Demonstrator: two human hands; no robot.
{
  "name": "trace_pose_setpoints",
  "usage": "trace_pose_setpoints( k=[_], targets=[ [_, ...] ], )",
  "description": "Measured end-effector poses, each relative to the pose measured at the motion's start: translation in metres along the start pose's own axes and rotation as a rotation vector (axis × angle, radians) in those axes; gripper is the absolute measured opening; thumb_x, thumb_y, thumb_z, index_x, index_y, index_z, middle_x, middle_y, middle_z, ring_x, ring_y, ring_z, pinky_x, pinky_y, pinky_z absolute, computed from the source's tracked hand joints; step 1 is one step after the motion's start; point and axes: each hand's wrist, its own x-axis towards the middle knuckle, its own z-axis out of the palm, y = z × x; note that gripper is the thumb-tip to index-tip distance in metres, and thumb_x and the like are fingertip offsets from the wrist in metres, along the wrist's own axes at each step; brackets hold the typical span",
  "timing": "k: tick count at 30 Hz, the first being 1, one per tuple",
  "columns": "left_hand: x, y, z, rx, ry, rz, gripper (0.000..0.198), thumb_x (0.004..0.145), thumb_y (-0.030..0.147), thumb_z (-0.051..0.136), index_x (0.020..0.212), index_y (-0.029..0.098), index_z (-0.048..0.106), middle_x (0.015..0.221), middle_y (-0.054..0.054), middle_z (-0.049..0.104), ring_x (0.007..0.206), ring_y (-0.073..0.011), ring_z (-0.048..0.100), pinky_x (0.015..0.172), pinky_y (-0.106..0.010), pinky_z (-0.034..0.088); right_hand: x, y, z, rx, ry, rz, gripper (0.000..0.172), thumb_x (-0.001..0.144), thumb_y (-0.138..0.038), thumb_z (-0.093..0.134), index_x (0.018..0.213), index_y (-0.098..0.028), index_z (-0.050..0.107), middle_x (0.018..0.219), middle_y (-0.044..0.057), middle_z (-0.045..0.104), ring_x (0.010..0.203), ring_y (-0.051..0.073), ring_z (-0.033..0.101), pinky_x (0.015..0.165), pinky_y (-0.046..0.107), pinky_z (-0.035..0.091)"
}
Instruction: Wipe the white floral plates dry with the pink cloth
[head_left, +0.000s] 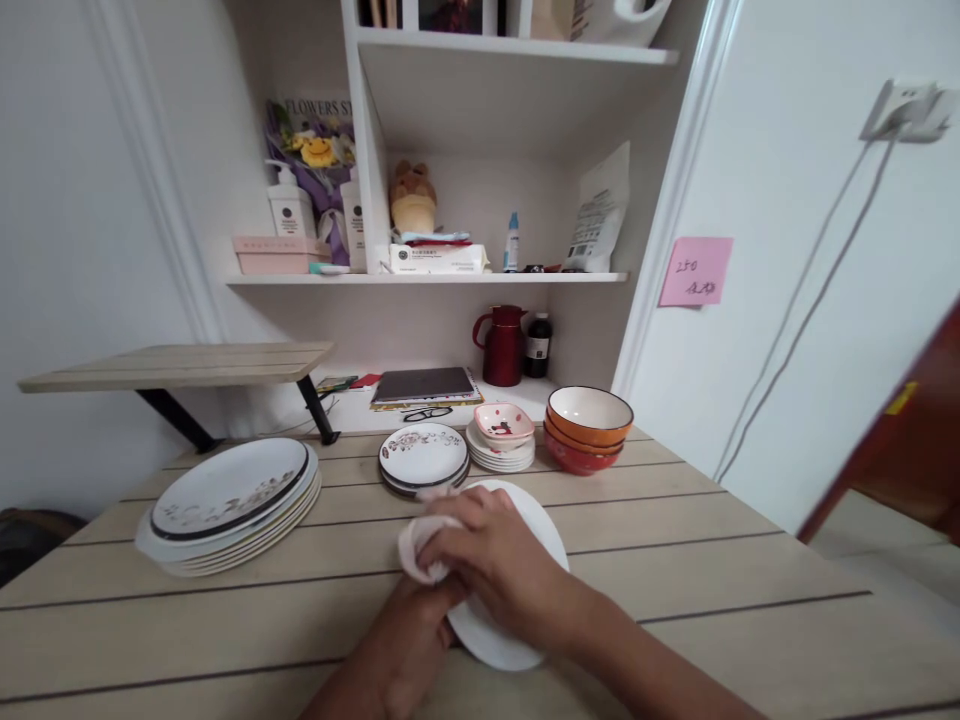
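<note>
A white plate (537, 530) is held tilted just above the wooden table (712, 560) near its front edge. My left hand (411, 640) grips the plate's lower left rim from underneath, mostly hidden by my other hand. My right hand (501, 560) lies on the plate's face with fingers closed on a small pale cloth (417, 538), pressing it against the plate.
A stack of large oval plates (232, 505) sits at the left. Behind are a stack of small floral plates (424, 458), small dishes with a pink bowl (502, 425) on top, and stacked orange and red bowls (589, 428). Shelves hold bottles and a red jug (501, 345).
</note>
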Motion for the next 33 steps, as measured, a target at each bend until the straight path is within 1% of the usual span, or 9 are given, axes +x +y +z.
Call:
trace_pose_setpoints(
  k=[3,6,11,18,22,25,28,31,33],
  targets=[
    [-0.003,0.003,0.0,-0.025,-0.04,-0.073,0.052,0.072,0.029,0.074,0.12,0.013,0.061,0.105,-0.014,0.072,0.101,-0.0284,0.065,0.087,-0.038,0.048,-0.003,0.033,-0.009,-0.004,0.214,0.177,0.029,0.093,-0.022,0.047,0.114,-0.031,0.064,0.131,0.006,0.054,0.118,0.025,0.046,0.095,0.042,0.036],
    [-0.003,0.007,-0.001,-0.109,-0.041,-0.035,0.056,0.079,0.03,0.069,0.13,0.014,0.054,0.112,-0.015,0.071,0.106,-0.0272,0.064,0.094,-0.039,0.047,-0.009,0.058,-0.02,0.151,0.339,0.228,0.027,0.094,-0.023,0.044,0.114,-0.027,0.063,0.124,0.007,0.055,0.114,0.023,0.05,0.098,0.04,0.04],
    [0.003,0.016,-0.001,-0.292,0.062,0.143,0.064,0.083,0.024,0.064,0.143,0.023,0.04,0.127,-0.01,0.064,0.115,-0.0215,0.061,0.105,-0.034,0.042,-0.01,0.059,-0.019,0.142,0.452,0.164,0.028,0.095,-0.021,0.041,0.114,-0.027,0.061,0.128,0.008,0.051,0.125,0.025,0.043,0.103,0.043,0.038],
    [0.016,0.026,-0.012,-0.445,-0.049,0.262,0.052,0.091,0.026,0.052,0.142,0.02,0.043,0.131,-0.01,0.062,0.121,-0.0203,0.056,0.111,-0.035,0.037,-0.005,0.031,0.021,-0.185,0.319,0.023,0.038,0.094,-0.02,0.047,0.129,-0.031,0.054,0.134,0.008,0.051,0.11,0.027,0.048,0.091,0.043,0.043],
    [0.017,0.025,-0.023,-0.452,0.026,0.135,0.032,0.09,0.027,0.054,0.115,0.011,0.066,0.111,-0.012,0.072,0.114,-0.0218,0.061,0.106,-0.035,0.042,-0.005,0.007,0.042,-0.291,0.194,-0.162,0.029,0.095,-0.029,0.049,0.123,-0.031,0.058,0.123,0.007,0.059,0.095,0.023,0.051,0.08,0.038,0.044],
    [0.017,0.022,-0.024,-0.424,0.072,0.062,0.023,0.087,0.026,0.059,0.095,0.008,0.071,0.102,-0.014,0.074,0.109,-0.0231,0.064,0.104,-0.035,0.044,-0.004,0.003,0.043,-0.241,0.125,-0.233,0.024,0.094,-0.034,0.05,0.116,-0.034,0.061,0.117,0.004,0.062,0.093,0.022,0.052,0.079,0.036,0.043],
    [0.014,0.022,-0.017,-0.399,0.055,0.167,0.029,0.085,0.026,0.061,0.11,0.012,0.067,0.112,-0.012,0.071,0.111,-0.0218,0.063,0.105,-0.034,0.042,-0.002,0.023,0.026,-0.024,0.256,-0.108,0.024,0.094,-0.028,0.049,0.112,-0.033,0.064,0.124,0.005,0.058,0.104,0.022,0.052,0.086,0.037,0.042],
    [0.009,0.024,-0.01,-0.254,0.141,0.239,0.045,0.08,0.025,0.067,0.124,0.019,0.06,0.115,-0.007,0.07,0.114,-0.0219,0.06,0.105,-0.034,0.041,-0.005,0.05,0.004,0.343,0.503,0.184,0.025,0.091,-0.027,0.048,0.111,-0.025,0.063,0.12,0.008,0.057,0.111,0.023,0.051,0.092,0.039,0.042],
    [0.006,0.024,-0.01,-0.059,0.226,0.262,0.045,0.075,0.025,0.072,0.118,0.018,0.065,0.105,-0.006,0.074,0.115,-0.0259,0.059,0.105,-0.036,0.041,-0.007,0.061,-0.005,0.683,0.508,0.417,0.022,0.088,-0.033,0.053,0.106,-0.024,0.061,0.102,0.005,0.062,0.091,0.02,0.057,0.077,0.034,0.048]
  ],
)
